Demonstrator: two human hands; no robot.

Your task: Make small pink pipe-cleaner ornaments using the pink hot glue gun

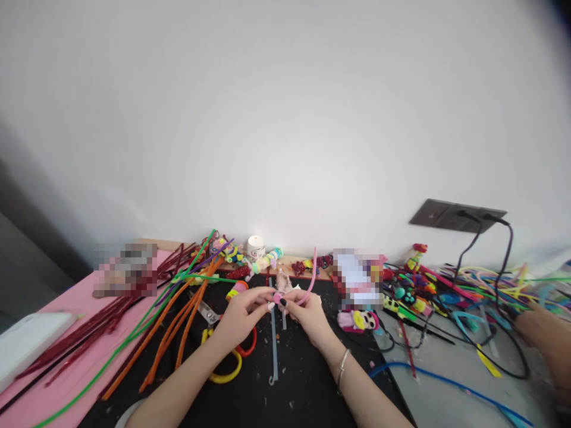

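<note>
Over the black mat (pixel 307 380), both hands meet at a pink pipe cleaner (pixel 314 270). Its free end curves up beyond my right hand, and a small pink wound part shows between the fingers. My left hand (pixel 252 309) pinches this wound part from the left. My right hand (pixel 303 309), with dark nails, grips it from the right. Beneath the hands lies a translucent glue stick (pixel 273 345). Yellow-handled scissors (pixel 227 368) rest beside my left forearm, and a red handle loop (pixel 248 343) shows near them. A pink-and-yellow pipe-cleaner doll (pixel 359 321) lies right of my right hand.
Orange pipe cleaners (pixel 172 336) and dark red ones (pixel 96 324) spread on the left. A paper cup (pixel 256 246) stands by the wall. Black cables run from the wall socket (pixel 457 215) across the right side. Another person's hand (pixel 537 327) reaches in at right.
</note>
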